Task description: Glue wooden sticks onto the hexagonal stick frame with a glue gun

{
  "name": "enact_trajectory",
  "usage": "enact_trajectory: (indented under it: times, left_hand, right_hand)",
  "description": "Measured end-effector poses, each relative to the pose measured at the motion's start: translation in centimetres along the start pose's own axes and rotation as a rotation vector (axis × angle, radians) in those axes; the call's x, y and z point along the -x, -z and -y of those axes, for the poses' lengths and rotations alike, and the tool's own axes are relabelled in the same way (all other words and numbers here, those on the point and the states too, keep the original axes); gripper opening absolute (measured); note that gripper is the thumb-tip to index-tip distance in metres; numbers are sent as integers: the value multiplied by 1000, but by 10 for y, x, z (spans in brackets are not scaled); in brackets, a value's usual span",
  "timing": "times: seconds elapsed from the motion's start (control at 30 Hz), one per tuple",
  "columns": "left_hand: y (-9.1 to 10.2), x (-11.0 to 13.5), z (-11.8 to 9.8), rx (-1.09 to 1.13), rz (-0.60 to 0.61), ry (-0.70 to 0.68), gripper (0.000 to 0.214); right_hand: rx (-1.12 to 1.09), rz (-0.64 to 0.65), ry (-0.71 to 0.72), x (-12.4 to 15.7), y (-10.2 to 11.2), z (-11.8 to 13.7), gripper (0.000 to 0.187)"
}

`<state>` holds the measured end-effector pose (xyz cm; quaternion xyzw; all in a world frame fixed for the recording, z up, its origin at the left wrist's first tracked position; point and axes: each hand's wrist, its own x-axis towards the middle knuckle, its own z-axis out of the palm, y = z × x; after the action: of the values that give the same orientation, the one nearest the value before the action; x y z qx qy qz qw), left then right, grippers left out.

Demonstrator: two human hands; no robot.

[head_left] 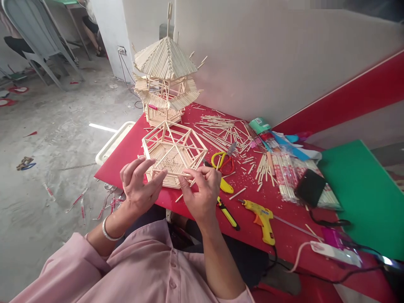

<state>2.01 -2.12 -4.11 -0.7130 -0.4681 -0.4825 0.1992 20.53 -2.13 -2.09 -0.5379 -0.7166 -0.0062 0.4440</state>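
Observation:
A six-sided frame of thin wooden sticks [173, 145], with a patterned stick floor, rests near the table's front edge. My left hand [139, 183] is at its front left corner, thumb and fingers apart. At the front right side, my right hand [203, 191] has thumb and index finger closed on the front rail of the frame; the exact contact is partly hidden. Behind the frame stands a tiered stick pagoda [167, 63]. Scissors [221, 162] with yellow and red handles lie just beyond my right hand, beside a yellow-handled tool [226, 186].
A yellow cutter [229, 213] and a yellow glue gun [261, 219] lie on the red table [202, 212]. Loose sticks [221, 128] are scattered behind. Packaged sticks [285, 174], a black object [311, 187], a green board [362, 198] and a power strip [335, 253] are at right.

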Motion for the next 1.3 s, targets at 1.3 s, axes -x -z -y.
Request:
enact_trajectory:
  times: [1.3]
  left_hand:
    - [22,-16,-10,683,-174,663,5]
  right_hand:
    - [407,234,-1143,124,139,-164,21]
